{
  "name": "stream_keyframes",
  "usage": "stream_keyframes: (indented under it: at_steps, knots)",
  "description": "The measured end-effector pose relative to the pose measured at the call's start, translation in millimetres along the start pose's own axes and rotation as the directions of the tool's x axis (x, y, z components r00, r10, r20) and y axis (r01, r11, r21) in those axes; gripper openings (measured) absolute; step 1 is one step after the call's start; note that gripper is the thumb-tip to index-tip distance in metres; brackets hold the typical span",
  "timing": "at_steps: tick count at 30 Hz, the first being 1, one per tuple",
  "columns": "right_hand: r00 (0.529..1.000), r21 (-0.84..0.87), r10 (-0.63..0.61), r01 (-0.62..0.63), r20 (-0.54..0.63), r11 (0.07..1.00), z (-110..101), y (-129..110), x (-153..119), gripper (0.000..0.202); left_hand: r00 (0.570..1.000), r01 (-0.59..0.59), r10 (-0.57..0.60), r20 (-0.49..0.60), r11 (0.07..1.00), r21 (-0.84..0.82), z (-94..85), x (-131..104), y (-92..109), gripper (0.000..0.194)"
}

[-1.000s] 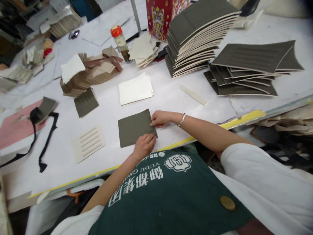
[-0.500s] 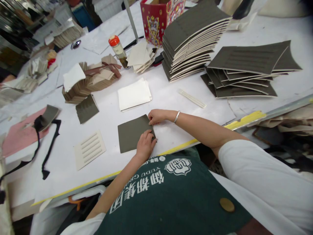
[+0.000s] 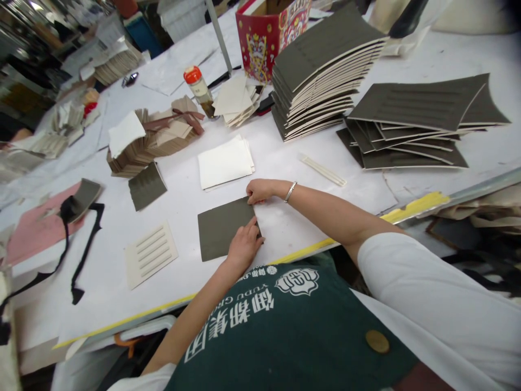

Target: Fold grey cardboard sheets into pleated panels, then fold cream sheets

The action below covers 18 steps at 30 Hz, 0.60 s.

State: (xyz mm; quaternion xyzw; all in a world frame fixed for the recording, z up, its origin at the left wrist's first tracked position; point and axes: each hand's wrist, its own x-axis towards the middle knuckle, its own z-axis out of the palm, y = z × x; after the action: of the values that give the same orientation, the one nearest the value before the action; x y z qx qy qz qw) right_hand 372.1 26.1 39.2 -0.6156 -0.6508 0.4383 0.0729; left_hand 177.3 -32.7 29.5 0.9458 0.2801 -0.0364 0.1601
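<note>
A white-topped bench point(image 3: 185, 190) runs across the room, yellow tape point(image 3: 419, 208) along its near edge; a metal pole point(image 3: 218, 38) rises toward its far edge; beyond that edge stand a blue bin point(image 3: 144, 35) and a pale crate point(image 3: 183, 17); past the far left corner, everything blurs.

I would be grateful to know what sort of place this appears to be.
Probably a workshop or small factory floor: there is a large white worktable, a tall stack of dark panels, and a green apron printed with lettering.
</note>
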Motion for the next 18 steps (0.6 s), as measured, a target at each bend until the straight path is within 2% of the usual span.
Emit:
stream_keyframes:
  at_steps: [11, 16, 18]
  knots:
    - [1.0, -0.058, -0.014, 0.015, 0.022, 0.998, 0, 2, 10, 0.013, 1.0, 0.003, -0.003, 0.012, 1.0, -0.022, 0.3, 1, -4, 0.008]
    - [0.998, -0.154, 0.037, -0.031, 0.041, 0.988, -5, -6, 12, 0.018, 0.998, 0.022, -0.021, 0.054, 1.0, -0.02, -1.7, 7, -1, 0.009]
    - [0.997, -0.225, 0.077, -0.076, -0.001, 0.971, -8, -9, 13, 0.023, 0.998, 0.027, -0.024, 0.057, 0.999, -0.043, -2.7, 8, 0, 0.009]
